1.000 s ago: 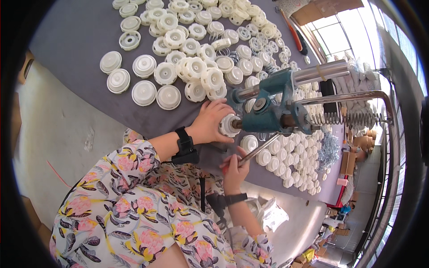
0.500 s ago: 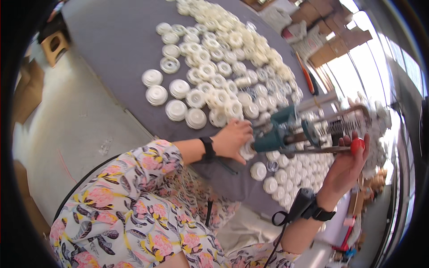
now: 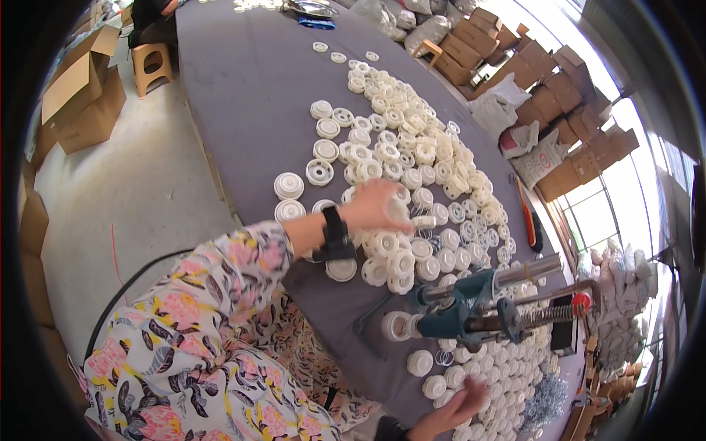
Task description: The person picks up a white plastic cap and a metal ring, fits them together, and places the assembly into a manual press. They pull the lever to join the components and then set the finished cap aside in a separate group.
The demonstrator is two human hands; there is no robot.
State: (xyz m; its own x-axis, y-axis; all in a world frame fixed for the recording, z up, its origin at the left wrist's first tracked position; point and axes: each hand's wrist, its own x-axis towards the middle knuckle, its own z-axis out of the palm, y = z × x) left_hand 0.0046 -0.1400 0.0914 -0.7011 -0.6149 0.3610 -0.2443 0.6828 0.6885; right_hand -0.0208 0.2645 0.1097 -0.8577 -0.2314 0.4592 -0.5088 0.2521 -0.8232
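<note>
My left hand (image 3: pixel 373 207) reaches into a heap of white round plastic parts (image 3: pixel 386 257). Its fingers and thumb curve round one white part, partly hidden and slightly blurred. To the right stands a green hand press (image 3: pixel 460 316) with a spring and a red-knobbed lever (image 3: pixel 581 303). At the near end of the press sits another white round part (image 3: pixel 398 325), touched by neither hand. Low in the view, my right hand (image 3: pixel 452 411) is over rows of white caps (image 3: pixel 500 375), its fingers apart and somewhat smeared, with nothing seen in them.
A grey-covered table (image 3: pixel 243 88) carries everything. Loose coiled springs (image 3: pixel 544 400) lie beyond the caps. An orange-and-black tool (image 3: pixel 528 217) rests at the right edge. Cardboard boxes (image 3: pixel 88 95) stand on the left floor, near a stool (image 3: pixel 152 70) and a seated person.
My left hand left the press and moved up to the heap. My right hand let go of the red knob and dropped to the caps. The view shifted, showing more of the far table.
</note>
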